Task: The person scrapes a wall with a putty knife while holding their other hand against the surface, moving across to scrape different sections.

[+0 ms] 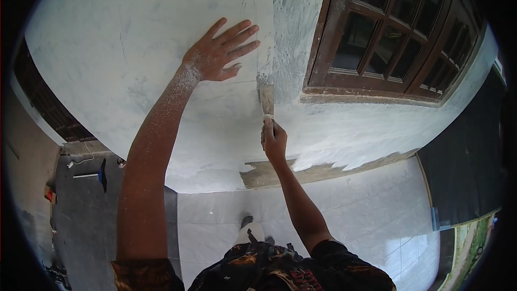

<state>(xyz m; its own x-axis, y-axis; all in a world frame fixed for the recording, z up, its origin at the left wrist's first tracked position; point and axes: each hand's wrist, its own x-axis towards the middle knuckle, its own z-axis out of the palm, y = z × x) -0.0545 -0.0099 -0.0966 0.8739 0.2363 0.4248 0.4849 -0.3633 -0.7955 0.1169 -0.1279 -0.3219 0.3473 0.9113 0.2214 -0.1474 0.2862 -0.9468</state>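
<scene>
My left hand [221, 53] lies spread against the whitish wall [215, 129], fingers apart, with pale dust over its wrist and forearm. Lower and to the right, my right hand [273, 137] is wrapped round the handle of a flat scraper [267, 99]. The scraper's blade points up and meets the wall beside a rough grey patch [291, 43], left of the window's lower corner. Thin cracks and scratches mark the wall around my left hand.
A brown wooden window [388, 37] with several panes is at the upper right. Below are pale floor tiles [215, 215] and bare brownish wall [318, 172]. A squeegee-like tool [102, 174] rests on the dark floor at left. Dark sheeting [463, 145] hangs at right.
</scene>
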